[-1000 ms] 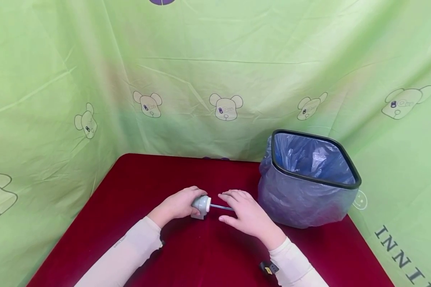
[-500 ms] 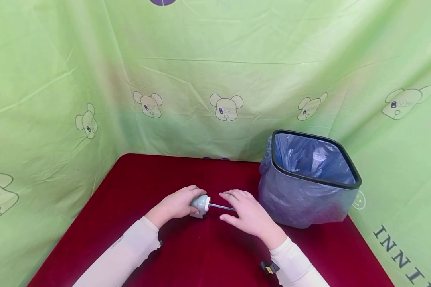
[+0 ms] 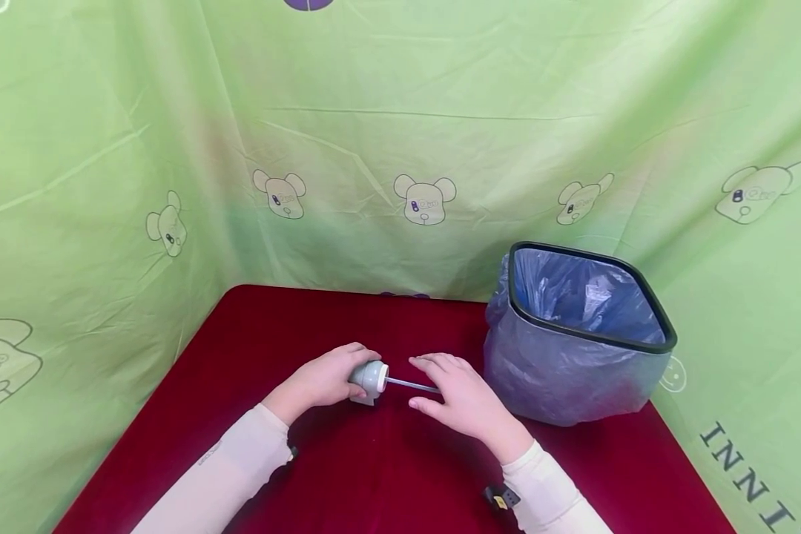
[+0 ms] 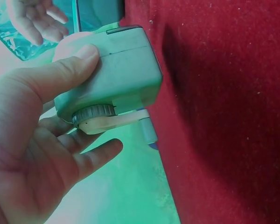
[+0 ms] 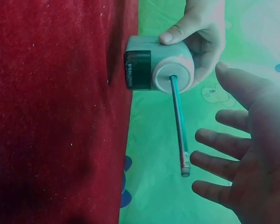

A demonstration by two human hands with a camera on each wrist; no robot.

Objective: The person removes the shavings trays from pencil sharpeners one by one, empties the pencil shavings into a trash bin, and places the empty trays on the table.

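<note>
My left hand (image 3: 323, 378) grips a grey hand-crank pencil sharpener (image 3: 368, 377) above the table. A pencil (image 3: 410, 383) sticks out of its white round front, pointing toward my right hand (image 3: 463, 397). In the left wrist view, my thumb presses on the sharpener's side, and a crank handle (image 4: 126, 120) shows at its back end. The right wrist view shows a dark see-through shavings drawer (image 5: 139, 70) and the pencil's eraser end (image 5: 185, 171). My right hand's fingers are spread beside the pencil, apart from it, and hold nothing.
A bin (image 3: 577, 371) with a black rim and a bluish plastic liner stands at the right, just beyond my right hand. Dark red cloth covers the table (image 3: 294, 319). Green printed curtains (image 3: 347, 133) hang behind and on both sides.
My left hand has shifted slightly left, with the sharpener and pencil in it. The right hand stays almost where it was, fingers still spread. The head view has turned a little.
</note>
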